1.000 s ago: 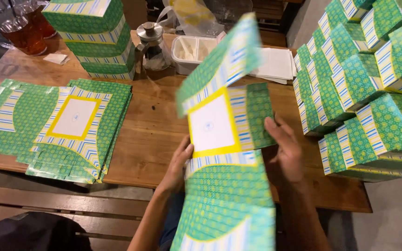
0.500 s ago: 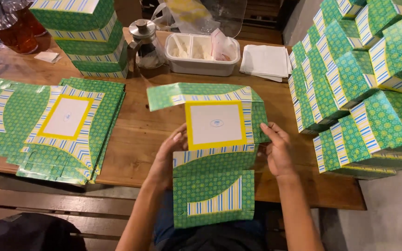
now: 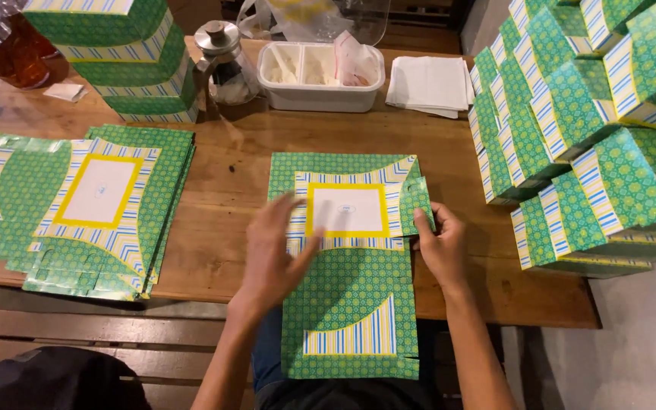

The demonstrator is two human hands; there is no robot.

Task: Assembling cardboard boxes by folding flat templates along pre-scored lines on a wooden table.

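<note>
Under my left hand point(image 3: 279, 250) the flat green box blank point(image 3: 348, 258) is lying on the table point(image 3: 222, 190), overhanging its near edge; I'm pressing it with a loosely spread, open grip. My right hand point(image 3: 440, 247) is pinching the side flap point(image 3: 417, 205); creasing squarely along the fold matters.

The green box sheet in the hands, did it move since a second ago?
Yes. The green box sheet has come down from tilted upright to lying flat on the wooden table, in front of the white tray.
</note>
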